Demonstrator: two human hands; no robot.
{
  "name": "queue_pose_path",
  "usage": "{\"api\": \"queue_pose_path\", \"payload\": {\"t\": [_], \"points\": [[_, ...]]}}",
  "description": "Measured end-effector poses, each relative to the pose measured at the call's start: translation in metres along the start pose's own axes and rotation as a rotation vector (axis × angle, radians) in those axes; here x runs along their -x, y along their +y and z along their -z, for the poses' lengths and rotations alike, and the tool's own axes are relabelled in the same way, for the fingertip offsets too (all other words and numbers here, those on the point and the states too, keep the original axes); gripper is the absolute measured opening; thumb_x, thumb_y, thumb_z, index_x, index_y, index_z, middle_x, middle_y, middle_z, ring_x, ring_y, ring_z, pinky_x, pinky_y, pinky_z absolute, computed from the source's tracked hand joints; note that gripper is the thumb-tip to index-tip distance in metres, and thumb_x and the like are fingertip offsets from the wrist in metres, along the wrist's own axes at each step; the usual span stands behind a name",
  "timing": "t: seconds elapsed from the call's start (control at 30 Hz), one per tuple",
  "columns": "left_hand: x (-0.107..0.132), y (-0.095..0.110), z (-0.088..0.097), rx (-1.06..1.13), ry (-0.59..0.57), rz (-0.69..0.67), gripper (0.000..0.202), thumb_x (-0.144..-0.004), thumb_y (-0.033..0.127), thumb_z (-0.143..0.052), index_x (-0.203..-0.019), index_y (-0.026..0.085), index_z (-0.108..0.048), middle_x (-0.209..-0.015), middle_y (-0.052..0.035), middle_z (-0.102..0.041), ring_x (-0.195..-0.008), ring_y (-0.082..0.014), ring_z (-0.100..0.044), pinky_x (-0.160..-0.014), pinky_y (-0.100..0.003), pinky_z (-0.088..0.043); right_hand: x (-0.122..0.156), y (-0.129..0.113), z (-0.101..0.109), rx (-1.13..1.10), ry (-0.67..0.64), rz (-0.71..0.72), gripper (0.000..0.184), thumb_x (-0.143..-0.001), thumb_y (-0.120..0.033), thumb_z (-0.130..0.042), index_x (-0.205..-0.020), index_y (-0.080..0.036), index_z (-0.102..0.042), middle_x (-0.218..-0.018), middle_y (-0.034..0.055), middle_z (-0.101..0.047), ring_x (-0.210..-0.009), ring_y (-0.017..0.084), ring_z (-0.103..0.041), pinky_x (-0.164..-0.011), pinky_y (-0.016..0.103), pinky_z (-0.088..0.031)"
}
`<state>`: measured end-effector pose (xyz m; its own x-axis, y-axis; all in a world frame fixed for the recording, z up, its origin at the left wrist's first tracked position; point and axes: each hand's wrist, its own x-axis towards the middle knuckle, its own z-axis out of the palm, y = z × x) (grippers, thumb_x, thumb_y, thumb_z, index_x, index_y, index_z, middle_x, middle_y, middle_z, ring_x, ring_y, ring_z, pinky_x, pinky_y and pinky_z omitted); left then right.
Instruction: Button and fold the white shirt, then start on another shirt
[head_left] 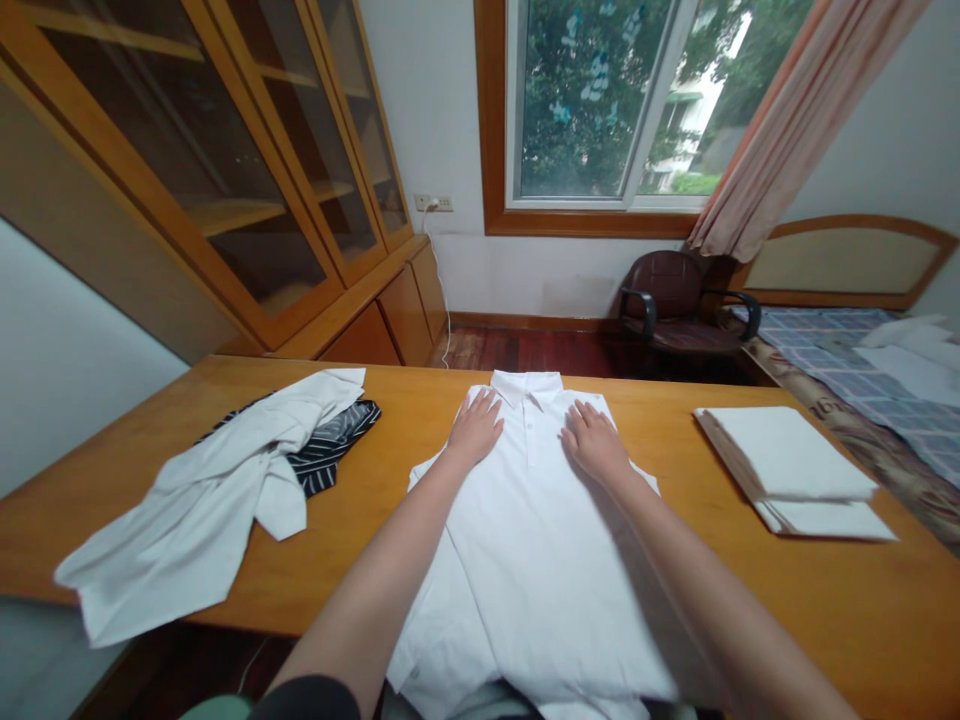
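A white collared shirt (540,560) lies spread front side up on the wooden table, its collar toward the far edge and its lower part at the near edge by my body. My left hand (475,428) rests flat on the shirt's left shoulder area, fingers stretched out. On the other side of the button placket, my right hand (595,440) lies flat near the right shoulder, fingers slightly spread. Neither hand grips the fabric. Parts of the shirt's sides are hidden under my forearms.
Left on the table (390,480) lie a rumpled white garment (202,500) and a black striped cloth (334,445). A folded white stack (787,455) sits at the right. Beyond are a glass-door cabinet (300,330), an armchair (671,300) and a bed (847,340).
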<state>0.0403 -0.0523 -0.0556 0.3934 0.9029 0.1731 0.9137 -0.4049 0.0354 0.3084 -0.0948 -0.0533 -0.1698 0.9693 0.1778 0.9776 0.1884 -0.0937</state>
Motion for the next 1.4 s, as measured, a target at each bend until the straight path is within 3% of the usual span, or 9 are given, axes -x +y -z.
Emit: {"api": "queue_pose_path", "payload": {"t": [0.13, 0.27, 0.43, 0.67, 1.03, 1.4], "points": [[-0.014, 0.003, -0.004, 0.042, -0.075, -0.029, 0.052, -0.1, 0.034, -0.037, -0.147, 0.013, -0.045, -0.159, -0.0122, -0.037, -0.151, -0.0245, -0.027, -0.126, -0.047, -0.014, -0.035, -0.007, -0.017, -0.051, -0.053, 0.064, 0.055, -0.101, -0.04, -0.037, -0.146, -0.01, -0.047, -0.159, 0.0143, -0.037, -0.148, 0.029, -0.03, -0.12, 0.045, -0.022], [-0.022, -0.003, -0.012, 0.074, -0.087, 0.112, 0.059, -0.101, 0.041, -0.033, -0.153, 0.014, -0.036, -0.161, -0.0139, -0.032, -0.151, -0.0263, -0.024, -0.125, -0.05, -0.016, -0.047, -0.008, -0.028, -0.063, -0.081, 0.042, 0.058, -0.101, -0.043, -0.035, -0.148, -0.011, -0.044, -0.16, 0.0144, -0.034, -0.149, 0.03, -0.027, -0.12, 0.046, -0.021], [-0.024, -0.016, -0.016, 0.088, -0.093, 0.22, 0.063, -0.101, 0.047, -0.028, -0.157, 0.018, -0.029, -0.164, -0.0099, -0.025, -0.152, -0.0269, -0.02, -0.124, -0.053, -0.011, -0.046, 0.005, -0.029, -0.025, -0.086, -0.041, 0.063, -0.102, -0.049, -0.03, -0.153, -0.011, -0.038, -0.163, 0.0163, -0.027, -0.151, 0.03, -0.023, -0.121, 0.047, -0.018], [-0.024, -0.019, -0.016, 0.092, -0.132, 0.239, 0.064, -0.101, 0.051, -0.024, -0.158, 0.021, -0.025, -0.166, -0.0073, -0.019, -0.154, -0.0255, -0.015, -0.124, -0.057, -0.006, -0.048, 0.016, -0.029, -0.009, -0.138, -0.059, 0.07, -0.102, -0.053, -0.025, -0.155, -0.008, -0.032, -0.164, 0.017, -0.021, -0.152, 0.028, -0.018, -0.122, 0.048, -0.013], [-0.023, -0.025, -0.018, 0.093, -0.136, 0.233, 0.066, -0.101, 0.054, -0.021, -0.159, 0.021, -0.024, -0.167, -0.0082, -0.014, -0.155, -0.0262, -0.01, -0.123, -0.061, -0.004, -0.044, 0.023, -0.029, -0.028, -0.114, -0.062, 0.074, -0.102, -0.057, -0.02, -0.154, -0.006, -0.033, -0.163, 0.0173, -0.024, -0.152, 0.027, -0.019, -0.124, 0.046, -0.011], [-0.022, -0.03, -0.018, 0.081, -0.125, 0.25, 0.064, -0.102, 0.051, -0.017, -0.158, 0.02, -0.026, -0.166, -0.0086, -0.016, -0.155, -0.0259, -0.012, -0.122, -0.062, -0.006, -0.04, 0.051, -0.025, -0.063, -0.159, -0.181, 0.076, -0.1, -0.061, -0.015, -0.158, -0.013, -0.027, -0.166, 0.0119, -0.018, -0.153, 0.03, -0.015, -0.121, 0.059, -0.012]]}}
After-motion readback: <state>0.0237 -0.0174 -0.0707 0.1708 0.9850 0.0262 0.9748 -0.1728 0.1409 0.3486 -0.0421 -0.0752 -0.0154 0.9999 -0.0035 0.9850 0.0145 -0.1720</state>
